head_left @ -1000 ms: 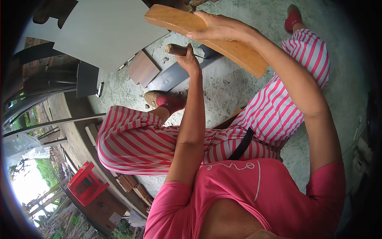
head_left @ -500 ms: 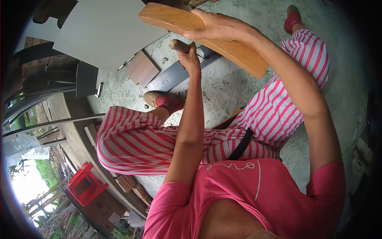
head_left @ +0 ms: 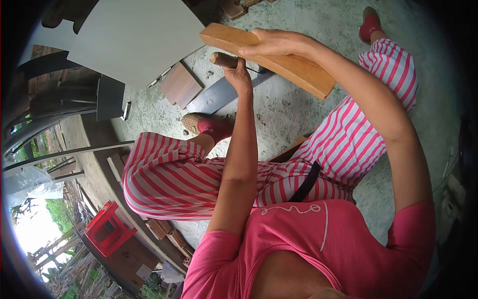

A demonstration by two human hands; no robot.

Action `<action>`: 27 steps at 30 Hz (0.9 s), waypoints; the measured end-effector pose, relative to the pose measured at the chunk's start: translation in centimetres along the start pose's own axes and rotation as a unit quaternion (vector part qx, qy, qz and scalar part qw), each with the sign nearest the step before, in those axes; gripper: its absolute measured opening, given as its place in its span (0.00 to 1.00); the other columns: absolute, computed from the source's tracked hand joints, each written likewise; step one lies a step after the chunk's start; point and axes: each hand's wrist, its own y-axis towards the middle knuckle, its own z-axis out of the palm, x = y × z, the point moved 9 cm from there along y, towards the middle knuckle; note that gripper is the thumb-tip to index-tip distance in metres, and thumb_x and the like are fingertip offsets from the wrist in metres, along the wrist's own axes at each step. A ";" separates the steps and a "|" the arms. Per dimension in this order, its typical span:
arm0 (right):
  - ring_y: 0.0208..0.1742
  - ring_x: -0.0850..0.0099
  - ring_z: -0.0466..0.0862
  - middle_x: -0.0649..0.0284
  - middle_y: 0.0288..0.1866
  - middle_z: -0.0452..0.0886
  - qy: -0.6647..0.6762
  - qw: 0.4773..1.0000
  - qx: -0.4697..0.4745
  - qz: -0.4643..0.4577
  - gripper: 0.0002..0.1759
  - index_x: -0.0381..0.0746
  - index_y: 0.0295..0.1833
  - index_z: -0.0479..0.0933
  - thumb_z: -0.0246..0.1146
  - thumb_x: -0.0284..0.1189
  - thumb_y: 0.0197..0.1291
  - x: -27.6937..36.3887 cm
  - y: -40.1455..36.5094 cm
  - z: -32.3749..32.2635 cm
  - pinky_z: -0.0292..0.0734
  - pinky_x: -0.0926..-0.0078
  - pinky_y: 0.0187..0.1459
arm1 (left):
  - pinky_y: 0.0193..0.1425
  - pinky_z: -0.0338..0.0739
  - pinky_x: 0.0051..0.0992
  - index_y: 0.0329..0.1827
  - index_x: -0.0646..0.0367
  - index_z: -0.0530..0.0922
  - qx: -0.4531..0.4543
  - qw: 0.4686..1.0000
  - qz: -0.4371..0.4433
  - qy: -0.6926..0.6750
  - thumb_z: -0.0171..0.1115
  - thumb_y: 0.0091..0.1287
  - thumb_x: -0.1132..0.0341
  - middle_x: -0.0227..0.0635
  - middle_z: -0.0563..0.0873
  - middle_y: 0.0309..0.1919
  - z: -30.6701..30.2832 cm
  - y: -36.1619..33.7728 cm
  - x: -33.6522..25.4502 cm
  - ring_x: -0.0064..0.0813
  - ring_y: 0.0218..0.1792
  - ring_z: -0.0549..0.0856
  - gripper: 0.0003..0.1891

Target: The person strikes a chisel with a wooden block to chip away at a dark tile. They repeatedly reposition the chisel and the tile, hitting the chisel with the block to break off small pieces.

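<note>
My right hand (head_left: 274, 42) is wrapped around the edge of a thick, light-brown wooden board (head_left: 303, 72), which is held up at a slant above the floor. Just below the board's left end, my left hand (head_left: 237, 77) is closed on a tool with a round wooden handle (head_left: 223, 60). The handle's blunt end points left. A thin dark part shows on the other side of the fist, but most of the tool's head is hidden, so its kind cannot be made out.
Between my feet, a long grey board (head_left: 214, 97) lies on the rough concrete floor beside a small brown wood panel (head_left: 180, 84). A large pale sheet (head_left: 134, 40) is at upper left. A red plastic stool (head_left: 109, 229) stands at lower left, near a brown box (head_left: 132, 266).
The wooden board has shifted right and slightly down at its left end, with my right hand moving along with it. My left hand has stayed nearly in place, still around the handle.
</note>
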 end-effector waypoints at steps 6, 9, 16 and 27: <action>0.55 0.57 0.78 0.39 0.55 0.72 0.220 0.963 0.039 -0.153 0.58 0.27 0.64 0.58 0.58 0.70 0.46 13.5 -7.4 -8.5 0.76 0.68 0.53 | 0.34 0.72 0.22 0.37 0.62 0.72 0.022 0.999 -0.004 0.028 0.66 0.57 0.71 0.29 0.78 0.25 0.8 -0.9 0.6 0.19 0.26 0.74 0.11; 0.47 0.56 0.82 0.40 0.46 0.78 0.098 0.988 -0.059 -0.101 0.54 0.29 0.64 0.64 0.56 0.67 0.48 8.3 -4.2 -5.3 0.78 0.64 0.45 | 0.33 0.71 0.21 0.38 0.62 0.73 0.026 0.995 -0.024 0.088 0.67 0.58 0.71 0.30 0.79 0.26 1.3 -1.5 -0.4 0.19 0.27 0.74 0.11; 0.41 0.58 0.84 0.47 0.37 0.81 0.139 0.985 -0.039 -0.098 0.53 0.26 0.61 0.68 0.59 0.65 0.46 5.5 -2.8 -4.2 0.80 0.71 0.42 | 0.38 0.72 0.20 0.39 0.63 0.73 0.064 0.997 -0.008 0.051 0.64 0.59 0.74 0.28 0.81 0.28 2.7 -2.4 -1.0 0.17 0.30 0.76 0.09; 0.59 0.53 0.75 0.38 0.54 0.74 0.013 0.999 -0.008 0.030 0.58 0.29 0.62 0.68 0.55 0.72 0.43 -0.9 -3.4 -2.7 0.72 0.57 0.52 | 0.39 0.73 0.21 0.37 0.61 0.73 0.093 0.987 -0.002 0.135 0.63 0.59 0.72 0.28 0.81 0.28 3.6 -3.4 -1.9 0.17 0.30 0.75 0.08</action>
